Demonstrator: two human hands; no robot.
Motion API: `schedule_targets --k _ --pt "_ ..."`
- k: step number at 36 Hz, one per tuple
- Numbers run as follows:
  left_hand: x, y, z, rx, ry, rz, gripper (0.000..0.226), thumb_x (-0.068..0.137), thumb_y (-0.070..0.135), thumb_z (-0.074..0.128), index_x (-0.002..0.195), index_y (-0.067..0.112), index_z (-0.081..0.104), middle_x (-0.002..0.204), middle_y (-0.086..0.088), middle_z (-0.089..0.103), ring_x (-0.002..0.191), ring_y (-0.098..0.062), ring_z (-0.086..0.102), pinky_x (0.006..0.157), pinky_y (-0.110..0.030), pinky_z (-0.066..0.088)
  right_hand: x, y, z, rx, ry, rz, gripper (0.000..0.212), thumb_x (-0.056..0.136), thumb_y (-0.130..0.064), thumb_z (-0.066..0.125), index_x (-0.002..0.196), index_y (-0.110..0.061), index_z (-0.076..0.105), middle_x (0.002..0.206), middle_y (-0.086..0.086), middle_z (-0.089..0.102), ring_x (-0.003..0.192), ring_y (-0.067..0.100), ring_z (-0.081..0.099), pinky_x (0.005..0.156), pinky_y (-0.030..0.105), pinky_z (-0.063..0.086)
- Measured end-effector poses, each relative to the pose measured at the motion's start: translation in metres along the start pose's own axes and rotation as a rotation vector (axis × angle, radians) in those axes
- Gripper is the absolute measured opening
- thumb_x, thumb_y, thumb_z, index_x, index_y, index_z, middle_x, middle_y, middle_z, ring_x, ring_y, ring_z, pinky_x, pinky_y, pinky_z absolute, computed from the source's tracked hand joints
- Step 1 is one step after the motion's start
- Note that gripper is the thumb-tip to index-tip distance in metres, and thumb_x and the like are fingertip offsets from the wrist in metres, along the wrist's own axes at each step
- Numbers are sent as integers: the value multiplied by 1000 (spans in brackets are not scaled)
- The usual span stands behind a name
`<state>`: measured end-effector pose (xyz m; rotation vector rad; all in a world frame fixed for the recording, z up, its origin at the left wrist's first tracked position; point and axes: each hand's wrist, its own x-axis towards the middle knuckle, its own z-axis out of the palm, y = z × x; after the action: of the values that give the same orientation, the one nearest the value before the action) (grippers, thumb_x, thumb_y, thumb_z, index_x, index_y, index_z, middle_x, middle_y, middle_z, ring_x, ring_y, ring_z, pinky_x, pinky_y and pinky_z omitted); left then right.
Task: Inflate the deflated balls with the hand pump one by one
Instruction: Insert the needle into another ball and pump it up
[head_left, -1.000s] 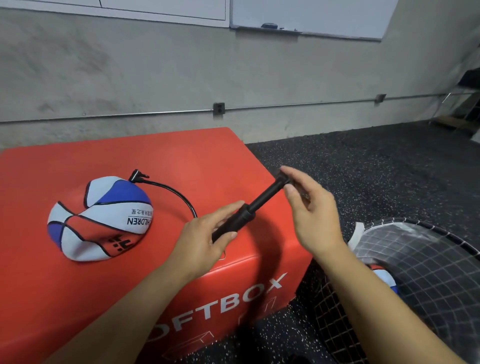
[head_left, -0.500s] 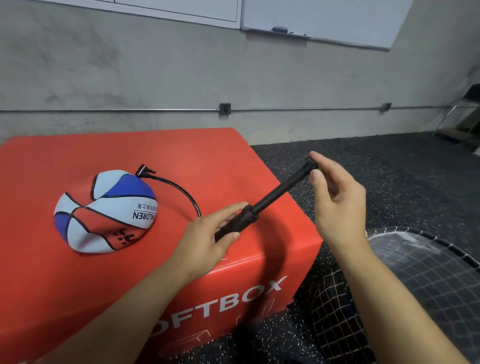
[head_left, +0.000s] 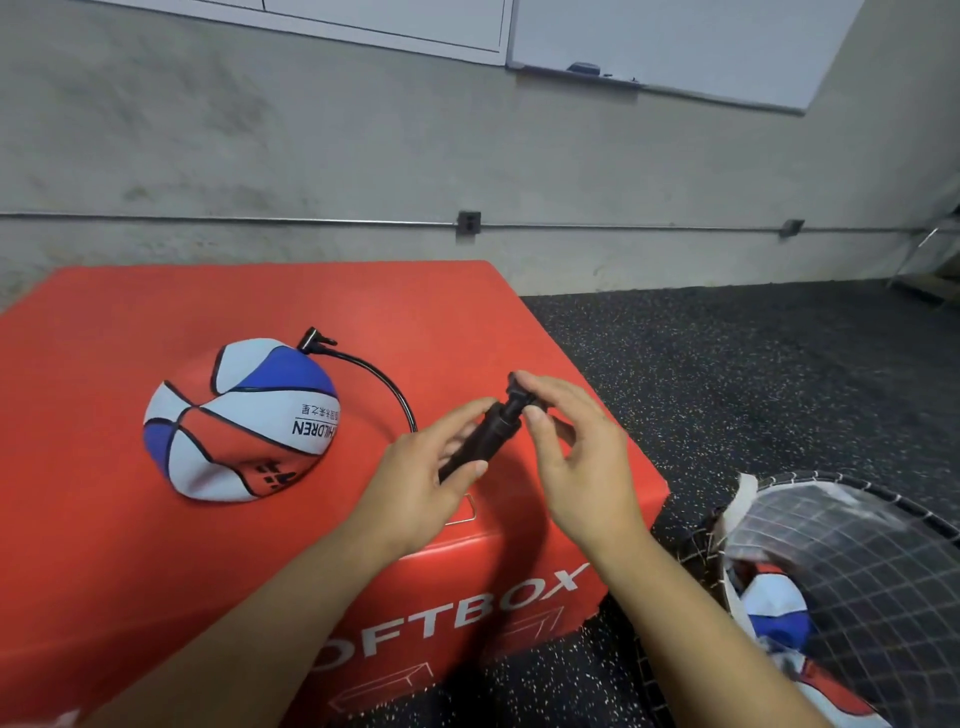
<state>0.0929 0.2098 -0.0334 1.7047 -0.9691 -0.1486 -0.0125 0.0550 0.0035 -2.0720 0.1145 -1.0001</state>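
a person's two bare hands work a small black hand pump (head_left: 488, 439) above the near right part of a red soft box (head_left: 156, 545), seen from a head-worn camera looking down. the left hand (head_left: 421, 483) wraps the lower barrel of the pump, thumb on the near side and fingers curled round the far side, closed on it. the right hand (head_left: 576, 457) sits at the pump's upper end, its fingertips (head_left: 535, 413) pinched on the handle; the handle is pressed close to the barrel, with almost no rod showing between the two hands. the pump tilts up and to the right, its lower end hidden behind the left palm.

a thin black hose (head_left: 387, 387) arcs from behind the left hand up and to the left across the box top, ending in a black nozzle fitting (head_left: 314, 343) that touches the top edge of a deflated ball (head_left: 241, 421). this ball, with red, white and blue panels, lies slumped and half collapsed on the box, to the left of both hands and well apart from them. whether the nozzle is fully seated in the valve cannot be told.

on the dark speckled floor (head_left: 727, 374) to the right stands a black mesh basket (head_left: 857, 561), holding at least one more ball (head_left: 779, 618) in the same colours, partly hidden by the mesh and the right forearm. a grey wall (head_left: 363, 145) runs behind the box.
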Motion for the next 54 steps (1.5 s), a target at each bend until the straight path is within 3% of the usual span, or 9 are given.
schedule_targets --k 4,14,21,29,33,37,41,47,54 --pt "0 2 0 20 -13 7 70 94 2 72 145 46 52 128 10 71 119 5 65 107 -17 48 -2 0 -2 -32 -26 0 33 104 -6 59 132 -19 68 128 -6 68 122 10 64 102 32 53" --pt "1 5 7 166 -98 37 72 95 11 72 148 53 49 131 21 69 127 3 62 113 -38 50 -11 -2 -38 -31 6 55 32 105 -8 60 133 -20 67 131 -9 69 125 9 63 105 23 49" --pt "1 6 12 278 -142 46 71 96 21 70 146 63 43 121 16 74 107 -13 74 104 -40 55 3 -2 -82 -32 167 67 32 104 -4 59 132 -16 67 127 -14 69 118 -1 64 103 17 47" --pt "1 10 15 335 -124 72 67 96 28 69 149 60 42 131 28 67 121 -3 66 101 -37 55 9 4 -109 -13 276 124 32 105 -5 58 133 -18 67 126 -6 72 120 9 67 107 36 52" --pt "1 7 12 264 -127 42 66 95 27 66 148 60 44 126 22 71 111 -10 72 105 -39 54 15 -7 -95 -4 312 90 31 106 -7 57 132 -17 68 125 -5 72 118 9 68 105 31 53" --pt "0 4 9 194 -112 27 70 97 16 68 146 60 46 125 23 72 103 -15 76 104 -36 56 19 -13 -78 -25 266 59 30 105 -4 57 132 -9 68 124 -7 71 115 0 67 100 18 50" --pt "-1 3 5 132 -76 17 70 96 10 70 149 52 49 130 21 70 125 3 62 114 -33 48 20 -11 -56 -16 205 32 30 105 -5 58 132 -11 69 127 -4 72 121 7 66 105 27 51" --pt "-1 1 1 51 -28 -10 70 96 5 70 148 48 52 132 15 70 124 6 61 110 -17 45 15 -11 -21 -4 112 -19 30 105 -3 58 130 -16 70 128 -4 71 122 11 66 103 24 51" --pt "2 -3 0 17 -4 -16 70 96 3 71 144 49 51 131 14 70 120 3 65 105 -14 47 3 -2 1 -1 8 1 31 103 0 59 129 -13 71 127 -3 70 122 7 64 102 17 47"
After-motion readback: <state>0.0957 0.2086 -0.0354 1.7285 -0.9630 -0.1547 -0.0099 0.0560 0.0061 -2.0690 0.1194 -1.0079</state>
